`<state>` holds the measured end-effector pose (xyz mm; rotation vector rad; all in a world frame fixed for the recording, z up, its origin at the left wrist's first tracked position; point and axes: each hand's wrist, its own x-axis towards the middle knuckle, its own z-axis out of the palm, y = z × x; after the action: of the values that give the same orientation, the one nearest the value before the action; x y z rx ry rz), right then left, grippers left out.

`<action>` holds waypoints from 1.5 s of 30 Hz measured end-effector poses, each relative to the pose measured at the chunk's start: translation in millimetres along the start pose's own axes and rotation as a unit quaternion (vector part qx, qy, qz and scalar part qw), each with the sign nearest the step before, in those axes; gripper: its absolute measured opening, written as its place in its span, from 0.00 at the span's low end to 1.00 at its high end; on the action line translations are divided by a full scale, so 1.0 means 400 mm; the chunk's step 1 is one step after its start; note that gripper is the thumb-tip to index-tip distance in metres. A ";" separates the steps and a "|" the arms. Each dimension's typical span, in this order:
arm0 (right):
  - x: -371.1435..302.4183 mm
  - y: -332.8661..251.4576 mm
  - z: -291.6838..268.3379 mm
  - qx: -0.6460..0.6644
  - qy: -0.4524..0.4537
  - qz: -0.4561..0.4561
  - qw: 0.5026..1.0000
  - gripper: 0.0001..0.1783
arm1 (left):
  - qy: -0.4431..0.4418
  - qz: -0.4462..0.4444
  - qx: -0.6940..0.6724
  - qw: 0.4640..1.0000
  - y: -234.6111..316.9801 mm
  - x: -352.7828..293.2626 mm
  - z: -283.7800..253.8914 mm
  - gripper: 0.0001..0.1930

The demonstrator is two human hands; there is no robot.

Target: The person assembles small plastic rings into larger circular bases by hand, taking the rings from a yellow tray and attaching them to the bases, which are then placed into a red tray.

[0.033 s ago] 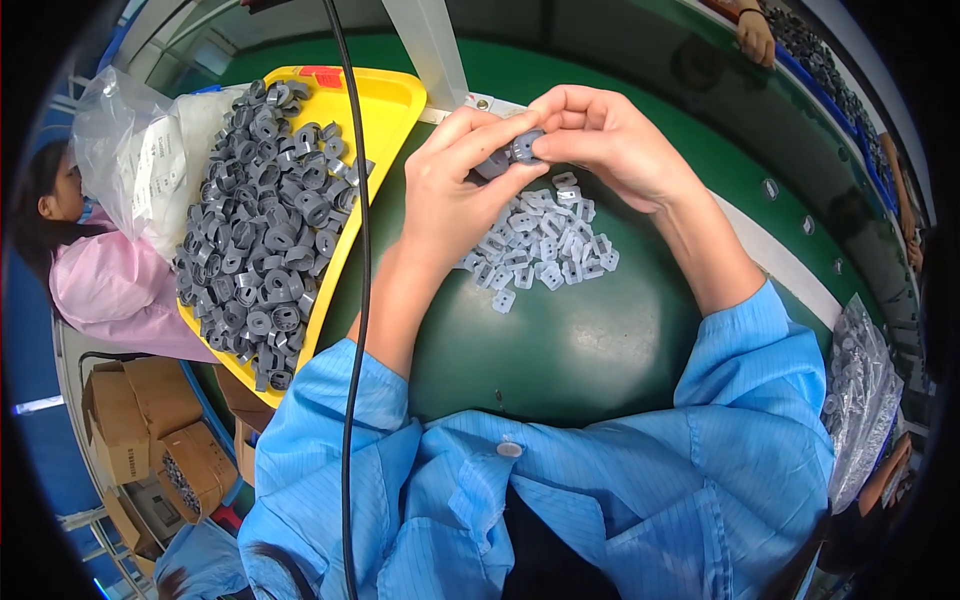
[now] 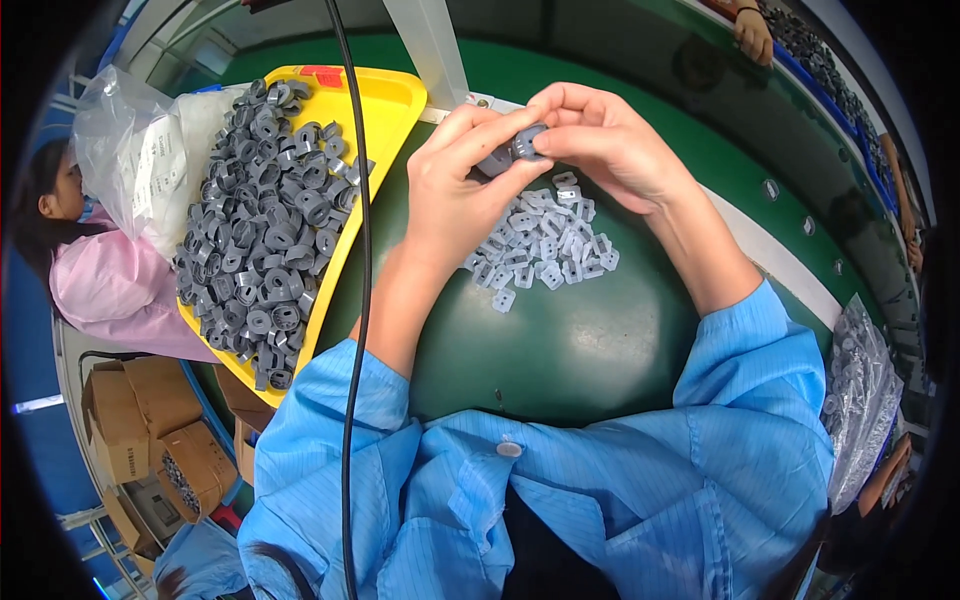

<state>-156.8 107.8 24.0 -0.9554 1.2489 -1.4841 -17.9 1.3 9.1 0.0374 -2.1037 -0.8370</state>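
Observation:
Both hands meet above the far side of the green work surface (image 2: 560, 360). My left hand (image 2: 458, 178) is closed round a small dark grey plastic ring-shaped part (image 2: 526, 143), its fingers and thumb pinching it from the left. From the right, my right hand (image 2: 620, 148) presses its thumb against the same part, with its fingers curled behind. The fingers hide much of the part, and I cannot tell whether a smaller piece is in the pinch. Just below the hands lies a loose pile of small translucent plastic plates (image 2: 545, 240), each with a hole.
To the left, a yellow tray (image 2: 402, 98) holds many grey plastic rings (image 2: 265, 230). A black cable (image 2: 363, 250) hangs down beside it. Clear plastic bags, cardboard boxes (image 2: 122, 420) and a person in pink (image 2: 120, 285) are further left. Another person's hand (image 2: 753, 38) is at the far right.

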 end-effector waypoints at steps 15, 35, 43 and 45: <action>0.039 0.089 -0.210 -0.551 0.348 -0.184 0.736 0.15 | -0.198 -0.292 0.120 0.928 0.005 0.025 -0.064 0.13; -0.020 -0.007 -0.016 -0.231 0.092 0.067 0.966 0.11 | -0.226 -0.185 0.092 0.952 -0.062 -0.003 -0.048 0.17; -0.004 0.013 0.014 -0.088 0.122 0.003 0.989 0.09 | -0.017 -0.191 -0.007 0.981 -0.031 -0.021 0.007 0.16; -0.007 0.012 0.009 -0.103 0.133 -0.011 0.986 0.09 | 0.004 -0.172 -0.007 0.985 -0.027 -0.023 0.008 0.16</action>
<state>-151.8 109.5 20.0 -0.9270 1.6157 -1.5587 -17.1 -2.2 -4.9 0.4067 -2.1147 -1.0520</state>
